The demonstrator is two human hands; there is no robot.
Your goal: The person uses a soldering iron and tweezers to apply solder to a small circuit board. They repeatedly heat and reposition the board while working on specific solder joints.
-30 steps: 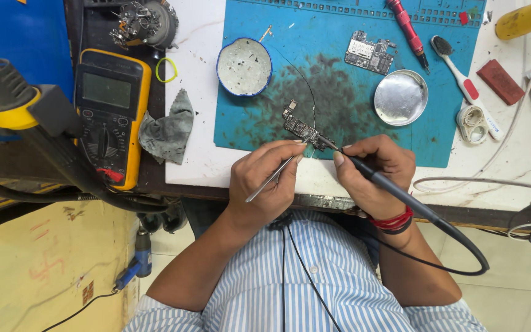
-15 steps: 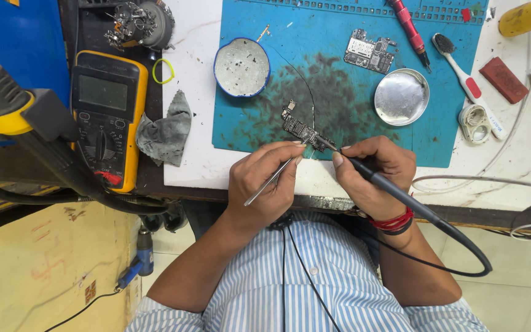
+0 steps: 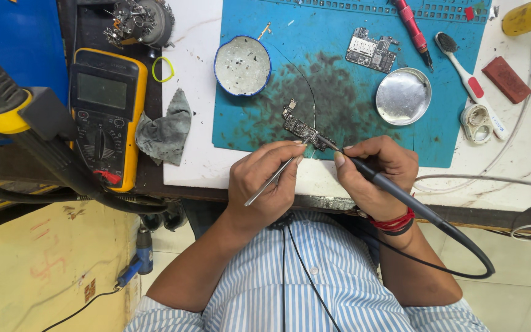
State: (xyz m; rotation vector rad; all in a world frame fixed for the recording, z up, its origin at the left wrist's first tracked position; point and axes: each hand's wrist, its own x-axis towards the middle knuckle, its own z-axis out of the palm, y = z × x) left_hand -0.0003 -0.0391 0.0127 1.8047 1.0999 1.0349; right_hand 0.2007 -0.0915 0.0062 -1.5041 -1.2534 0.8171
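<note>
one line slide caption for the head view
Left hand steadies tweezers while right hand applies a soldering iron to a small circuit board.

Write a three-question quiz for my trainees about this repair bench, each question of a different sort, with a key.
1. True or false: the left hand holds tweezers that reach toward the small circuit board.
2. Which thing lies on the blue mat just right of that board? A) a round metal dish B) a yellow meter C) a grey rag
3. Fill in: the right hand grips a soldering iron whose dark ____ trails off past the wrist.

Key: 1 true; 2 A; 3 cable.
</note>
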